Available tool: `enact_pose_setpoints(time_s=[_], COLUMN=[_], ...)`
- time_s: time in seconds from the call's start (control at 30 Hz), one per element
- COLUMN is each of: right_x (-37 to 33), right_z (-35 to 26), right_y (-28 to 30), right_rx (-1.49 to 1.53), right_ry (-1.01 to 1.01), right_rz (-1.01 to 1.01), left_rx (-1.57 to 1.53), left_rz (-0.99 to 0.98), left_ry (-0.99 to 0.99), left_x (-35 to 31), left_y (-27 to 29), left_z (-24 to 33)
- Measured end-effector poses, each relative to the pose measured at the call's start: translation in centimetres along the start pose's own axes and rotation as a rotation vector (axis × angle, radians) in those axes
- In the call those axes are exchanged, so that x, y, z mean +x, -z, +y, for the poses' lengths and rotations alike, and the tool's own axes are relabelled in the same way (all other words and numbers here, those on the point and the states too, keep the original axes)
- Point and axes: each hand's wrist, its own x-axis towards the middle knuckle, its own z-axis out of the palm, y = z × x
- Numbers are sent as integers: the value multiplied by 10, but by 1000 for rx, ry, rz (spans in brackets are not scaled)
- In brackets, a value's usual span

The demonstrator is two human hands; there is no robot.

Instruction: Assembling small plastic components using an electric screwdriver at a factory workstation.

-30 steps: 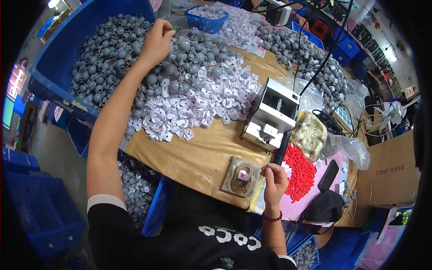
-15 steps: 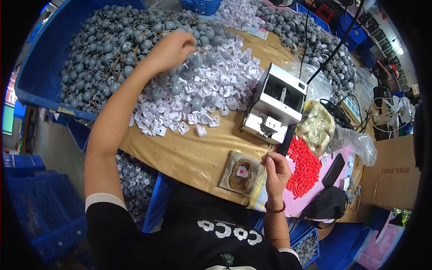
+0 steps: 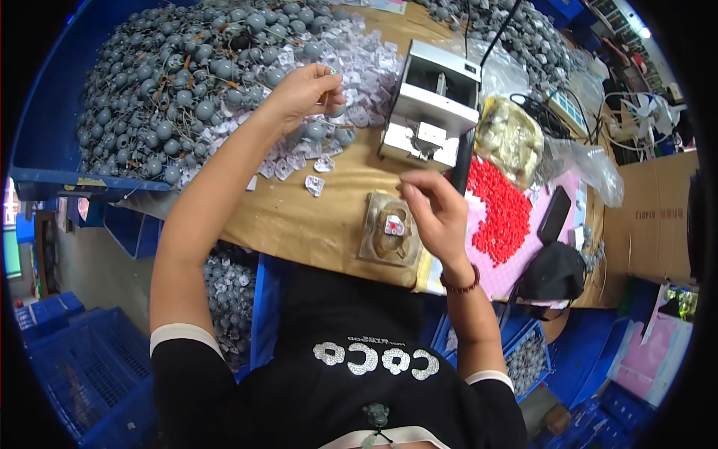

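My left hand (image 3: 308, 96) is over the near edge of a heap of white plastic pieces (image 3: 366, 71), its fingers pinched. A tiny pale bit shows at its fingertips, too small to name. Grey balls with wires (image 3: 187, 82) are piled to its left, and a few lie right below the hand. My right hand (image 3: 440, 213) hovers by the near side of a white machine (image 3: 434, 105), thumb and forefinger nearly together; whatever lies between them cannot be made out. Just left of it sits a clear block (image 3: 370, 243) with a brownish hollow, holding a white piece with a red part (image 3: 393, 225).
One white piece (image 3: 315, 185) lies apart on the brown tabletop (image 3: 299, 224). Small red parts (image 3: 499, 217) are spread on a pink sheet right of the machine, near a black phone (image 3: 554, 215) and a black cap (image 3: 553, 271). A blue bin wall (image 3: 45, 112) rises at far left.
My left hand has come back from the pile, rightward and nearer the machine. My right hand has risen toward the machine's near side. The whole view has shifted.
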Motion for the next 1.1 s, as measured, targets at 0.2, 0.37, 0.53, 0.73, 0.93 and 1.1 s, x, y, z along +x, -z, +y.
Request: enact_pose_setpoints(time_s=[0.2,0.37,0.53,0.73,0.93,1.1], right_x=[58,93,99,76,8,-60], right_z=[25,58,27,-48,-9,54], right_y=[-42,-58,-58,-14,31,37], right_rx=[-342,-394,-187,237,-285,-581], right_ry=[219,59,-189,-58,9,214], right_rz=[67,-56,-257,-498,-348,-355], left_rx=[-447,-191,605,555,421,580], left_rz=[-130,-94,232,5,-156,-172], left_ry=[12,18,-609,-458,-360,-289], left_x=[-25,-42,-51,-96,-152,-160], left_y=[-27,-35,-23,-45,-79,-100], left_z=[-34,-54,-74,-47,-94,-150])
